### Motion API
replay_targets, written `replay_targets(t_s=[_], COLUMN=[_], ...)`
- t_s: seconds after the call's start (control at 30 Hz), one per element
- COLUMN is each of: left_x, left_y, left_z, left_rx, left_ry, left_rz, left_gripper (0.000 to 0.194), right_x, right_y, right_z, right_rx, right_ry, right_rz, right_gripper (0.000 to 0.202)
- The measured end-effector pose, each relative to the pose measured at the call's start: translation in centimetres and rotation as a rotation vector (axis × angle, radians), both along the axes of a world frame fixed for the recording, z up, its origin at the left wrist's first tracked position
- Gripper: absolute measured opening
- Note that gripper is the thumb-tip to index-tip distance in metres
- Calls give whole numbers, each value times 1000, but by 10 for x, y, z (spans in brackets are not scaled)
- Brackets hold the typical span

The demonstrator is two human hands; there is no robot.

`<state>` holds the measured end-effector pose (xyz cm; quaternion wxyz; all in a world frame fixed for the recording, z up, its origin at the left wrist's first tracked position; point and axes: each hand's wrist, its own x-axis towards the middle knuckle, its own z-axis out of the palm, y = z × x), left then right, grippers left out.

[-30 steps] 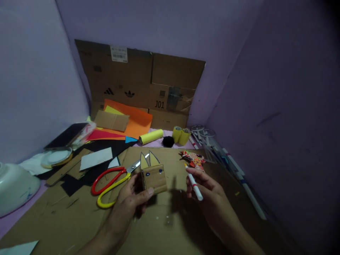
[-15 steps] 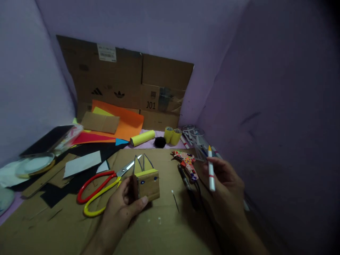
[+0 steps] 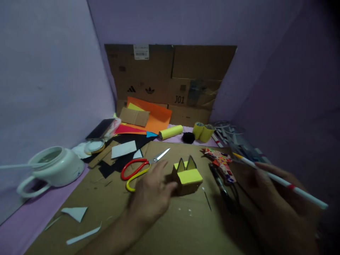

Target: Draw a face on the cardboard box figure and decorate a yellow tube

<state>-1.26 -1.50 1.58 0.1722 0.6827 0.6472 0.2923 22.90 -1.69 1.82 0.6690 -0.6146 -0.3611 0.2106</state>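
Note:
A small cardboard box [image 3: 189, 177] with a yellow top and two pointed, dark-edged ears stands upright on the cardboard sheet [image 3: 170, 226]. Just left of it is my left hand [image 3: 152, 193], open with fingers apart; whether the thumb still touches the box's side I cannot tell. Scissors [image 3: 135, 170] with one red and one yellow handle lie beyond that hand, which partly covers the yellow one. My right hand [image 3: 281, 202] is closed around a white marker [image 3: 276, 179] with a red band, its orange-yellow end pointing left. A glue gun [image 3: 219, 161] in patterned wrapping lies left of this hand.
Near the glue gun lie a dark pen [image 3: 220, 182] and a thin stick [image 3: 206, 199]. Yellow tubes [image 3: 171, 132] and a black pompom [image 3: 188, 137] are behind. Coloured paper [image 3: 156, 118] lies at the back, markers [image 3: 228, 134] at right, a white pot [image 3: 57, 166] at left.
My left hand has let go of the box, which now stands on the cardboard with its yellow top showing. In my right hand the marker has tilted from upright to slanting. The view has swung left.

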Motion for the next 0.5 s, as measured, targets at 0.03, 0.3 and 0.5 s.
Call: replay_targets(t_s=[0.03,0.3,0.5], left_x=[-13,-51,-21], left_y=[2,17,6], left_z=[5,10,-7], left_rx=[28,-143,-228], left_ry=[32,223,169], left_rz=[60,-144,-133], left_gripper=[36,14,12], right_x=[-3,-19,-17], right_y=[-1,-11,-15], right_z=[-1,-1,-19], right_rx=[2,75,91], right_ry=[54,175,-27], right_rz=[23,203,525], right_gripper=[37,32,12])
